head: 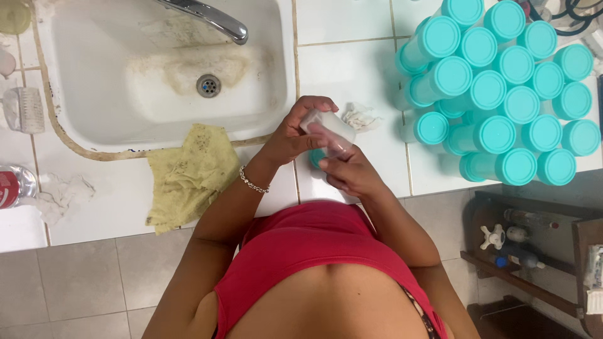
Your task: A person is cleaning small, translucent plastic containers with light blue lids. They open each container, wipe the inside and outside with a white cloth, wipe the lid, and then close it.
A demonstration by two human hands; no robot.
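Two hands: our left hand (pixel 295 132) and right hand (pixel 348 172) both grip one clear bottle (pixel 330 130).
Nearby: teal-capped bottles (pixel 502 94) on the tiled surface (pixel 352 63), yellow cloth (pixel 188 172) by the sink (pixel 94 69).

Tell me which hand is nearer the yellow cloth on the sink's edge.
Left. The left hand grips the clear tube on the side towards the yellow cloth; the right hand lies beyond it.

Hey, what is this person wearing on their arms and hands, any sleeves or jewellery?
Both arms are bare, with no sleeves reaching them and no gloves. The left hand has a thin silvery beaded bracelet around its wrist. The right hand shows no bracelet, watch or ring that can be made out. The top is red and sleeveless.
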